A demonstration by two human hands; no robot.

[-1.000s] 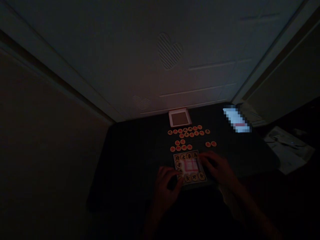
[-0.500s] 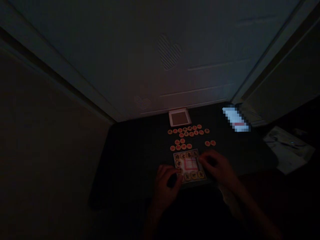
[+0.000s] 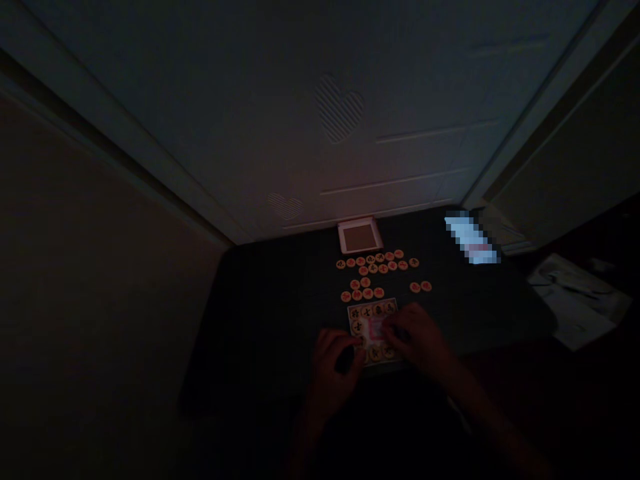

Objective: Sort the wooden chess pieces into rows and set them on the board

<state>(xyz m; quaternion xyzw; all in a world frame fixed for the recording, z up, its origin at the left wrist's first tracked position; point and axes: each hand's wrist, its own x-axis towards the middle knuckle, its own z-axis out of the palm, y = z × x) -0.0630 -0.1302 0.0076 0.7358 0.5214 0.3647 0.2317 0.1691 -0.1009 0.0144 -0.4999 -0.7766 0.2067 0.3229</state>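
Observation:
The scene is very dark. A small square box (image 3: 371, 319) with round game discs set along its edges lies on a dark table (image 3: 270, 313). My left hand (image 3: 334, 370) is curled at the box's near left corner, its fingertips touching the edge. My right hand (image 3: 419, 340) lies over the box's right half with its fingers bent down onto the discs; whether it grips one I cannot make out. Several loose round discs (image 3: 377, 263) with red and dark marks lie in rows beyond the box.
A shallow white-rimmed box lid (image 3: 359, 236) sits at the table's far edge against a pale door (image 3: 350, 133). A lit phone screen (image 3: 471, 240) lies at the far right. Crumpled pale wrapping (image 3: 577, 297) lies off the table's right side.
My right hand has slid left, further over the box, and covers the discs on its right side. My left hand has stayed at the near left corner.

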